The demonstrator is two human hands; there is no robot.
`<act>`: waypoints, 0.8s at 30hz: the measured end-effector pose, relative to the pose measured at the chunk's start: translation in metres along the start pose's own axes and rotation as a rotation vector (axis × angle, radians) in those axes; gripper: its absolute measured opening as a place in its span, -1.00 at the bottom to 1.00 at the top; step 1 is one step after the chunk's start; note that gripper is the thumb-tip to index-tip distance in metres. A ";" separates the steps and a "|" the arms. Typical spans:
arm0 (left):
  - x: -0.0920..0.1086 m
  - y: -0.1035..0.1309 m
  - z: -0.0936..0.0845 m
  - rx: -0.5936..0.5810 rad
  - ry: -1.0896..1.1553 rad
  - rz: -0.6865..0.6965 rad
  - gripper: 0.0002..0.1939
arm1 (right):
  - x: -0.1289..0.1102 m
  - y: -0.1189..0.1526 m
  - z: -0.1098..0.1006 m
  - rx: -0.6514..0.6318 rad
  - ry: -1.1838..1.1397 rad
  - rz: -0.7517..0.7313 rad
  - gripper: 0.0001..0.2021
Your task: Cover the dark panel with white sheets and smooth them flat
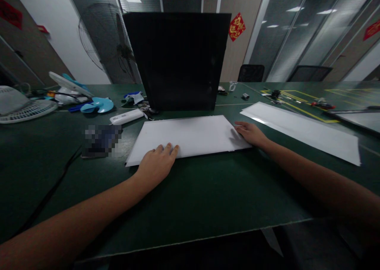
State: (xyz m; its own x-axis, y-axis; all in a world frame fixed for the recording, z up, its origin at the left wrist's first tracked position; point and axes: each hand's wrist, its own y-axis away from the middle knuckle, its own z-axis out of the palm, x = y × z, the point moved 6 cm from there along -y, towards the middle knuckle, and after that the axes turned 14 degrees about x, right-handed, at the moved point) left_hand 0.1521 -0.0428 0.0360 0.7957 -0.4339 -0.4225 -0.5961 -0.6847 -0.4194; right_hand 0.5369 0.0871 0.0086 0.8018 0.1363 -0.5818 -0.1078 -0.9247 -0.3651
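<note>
A flat white rectangular panel (192, 135) with a thin dark edge lies on the green table in front of me. My left hand (157, 162) rests on its near left part, palm down, fingers stretched out and slightly spread. At the panel's right edge is my right hand (251, 134), its fingers extended over the border and its thumb side hard to see. Neither hand is closed around anything. Behind the panel stands a large black screen-like board (181, 60), upright and leaning a little.
White sheets (303, 131) lie to the right. Left are a pixelated flat object (101, 141), a white elongated device (127, 116), blue fan blades (97, 105) and a white fan grille (35, 111). Small tools (323, 105) sit at the far right. The table's front edge (208, 240) runs below.
</note>
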 end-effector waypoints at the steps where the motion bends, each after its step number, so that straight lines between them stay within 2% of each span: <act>1: 0.000 0.000 0.001 -0.008 0.000 0.002 -0.54 | 0.003 -0.001 -0.001 0.003 -0.009 0.061 -0.46; 5: 0.001 0.000 -0.003 -0.001 0.019 0.011 -0.50 | 0.005 -0.004 -0.009 0.019 -0.003 0.160 -0.48; 8: 0.005 0.000 -0.013 0.079 0.019 0.096 -0.48 | 0.008 -0.007 -0.016 0.020 -0.082 0.230 -0.51; 10: 0.009 0.000 -0.017 0.085 0.028 0.163 -0.53 | 0.010 -0.008 -0.018 0.017 -0.144 0.258 -0.51; 13: 0.012 0.002 -0.015 0.044 0.041 0.235 -0.57 | 0.014 -0.009 -0.019 0.037 -0.164 0.262 -0.56; 16: 0.012 0.005 -0.012 0.062 0.035 0.287 -0.54 | 0.017 -0.009 -0.018 0.047 -0.201 0.279 -0.64; 21: 0.013 0.012 -0.010 0.102 0.064 0.350 -0.54 | 0.022 -0.008 -0.021 0.053 -0.349 0.432 -0.65; 24: 0.017 0.014 -0.012 0.114 0.087 0.372 -0.54 | 0.025 -0.013 -0.030 0.023 -0.277 0.430 -0.68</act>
State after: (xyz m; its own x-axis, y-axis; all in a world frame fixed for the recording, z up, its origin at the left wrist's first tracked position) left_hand 0.1583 -0.0672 0.0328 0.5267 -0.6916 -0.4943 -0.8493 -0.4046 -0.3390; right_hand 0.5763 0.0914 0.0205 0.4964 -0.1630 -0.8526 -0.4092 -0.9102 -0.0642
